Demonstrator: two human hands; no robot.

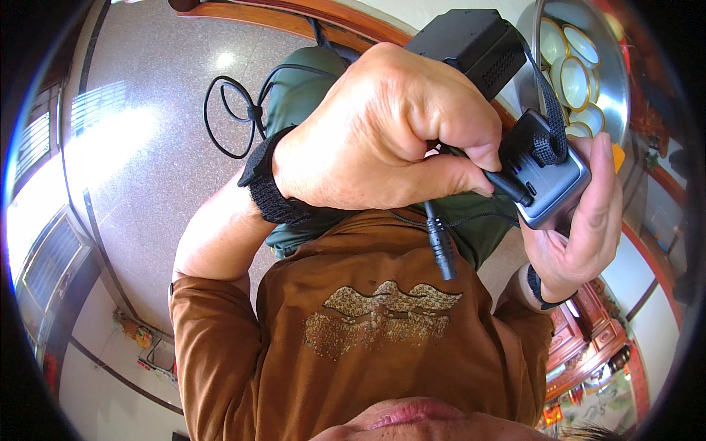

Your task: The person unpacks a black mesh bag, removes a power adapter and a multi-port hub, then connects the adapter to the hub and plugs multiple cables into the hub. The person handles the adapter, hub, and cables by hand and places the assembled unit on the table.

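My left hand [390, 132] is closed in a pinch on a black cable plug [509, 187]. The plug's tip meets the face of a small grey-blue box-shaped device [555, 187], beside a small slot; whether it sits in a port I cannot tell. Fingers and palm of my right hand [592, 220] wrap the device from its right side and below. A black woven strap [548, 110] is attached to the device and runs up toward a larger black case [467, 51]. Below my left hand dangles a black cylindrical connector [441, 246] on a cable.
A shiny metal basin [621, 88] at the upper right holds several gold-rimmed white cups [572, 82]. A looped black cable [228, 121] hangs left of my green-trousered leg [298, 81]. Speckled floor [162, 184] spreads on the left; a wooden edge [294, 18] crosses the top.
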